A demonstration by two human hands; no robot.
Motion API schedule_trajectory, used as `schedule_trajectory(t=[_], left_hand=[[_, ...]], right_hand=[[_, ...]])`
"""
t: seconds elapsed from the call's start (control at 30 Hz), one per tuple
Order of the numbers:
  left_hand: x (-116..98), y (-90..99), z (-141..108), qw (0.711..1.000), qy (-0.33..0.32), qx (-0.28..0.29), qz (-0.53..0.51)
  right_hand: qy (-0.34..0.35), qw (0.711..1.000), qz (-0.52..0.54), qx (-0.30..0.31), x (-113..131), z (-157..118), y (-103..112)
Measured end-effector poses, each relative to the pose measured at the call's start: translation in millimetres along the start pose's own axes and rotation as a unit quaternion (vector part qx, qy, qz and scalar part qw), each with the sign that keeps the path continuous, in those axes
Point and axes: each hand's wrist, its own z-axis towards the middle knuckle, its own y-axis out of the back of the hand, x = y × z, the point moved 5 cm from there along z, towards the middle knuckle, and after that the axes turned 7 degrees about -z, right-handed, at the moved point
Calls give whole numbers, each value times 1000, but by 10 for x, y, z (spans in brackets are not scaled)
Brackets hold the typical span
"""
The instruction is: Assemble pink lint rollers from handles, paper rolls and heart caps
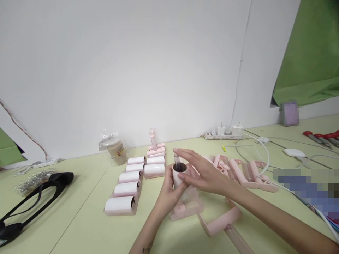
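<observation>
A white paper roll (177, 180) stands upright in my left hand (171, 188), whose fingers and thumb wrap round it. Out of the roll's dark core sticks a clear plastic tube (177, 160). My right hand (202, 171) reaches over the roll, a fingertip at the tube's top and the thumb by the roll's rim. Under the hands lies a pale pink plastic holder (186, 210), partly hidden. Nearer my right forearm is another pink holder (224, 222), with a translucent pink tube (238, 240) beside it.
White rolls in pink holders (120, 204) line up at left, with pink pieces (156, 151) behind. More pink holders (239, 173) lie right. Around are a wrapped drink cup (116, 151), black straps (39, 197), a power strip (224, 135) and white cables (267, 151).
</observation>
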Motion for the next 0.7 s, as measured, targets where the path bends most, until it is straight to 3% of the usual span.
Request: schedule_trajectory(t=[0.17,0.27,0.37,0.47,0.6,0.63,0.7], left_hand=[[62,3,-7,999,-11,-5,-45],[93,41,4,998,-2,-34,-48],[-24,98,20,994,-28,-99,-38],[-270,137,18,986,-86,-143,-28],[-582,245,-68,957,-168,-224,77],[-609,245,-82,953,-166,-217,129],[-539,168,-82,952,-117,-122,255]], right_hand=[[-42,996,64,53,-67,-86,-142],[-150,980,122,39,-251,-250,-259],[-228,945,206,110,-355,-415,-495],[-220,923,288,129,-332,-437,-660],[-241,920,307,22,-419,-336,-547],[-255,918,302,-23,-470,-320,-442],[-279,911,282,-115,-567,-320,-170]])
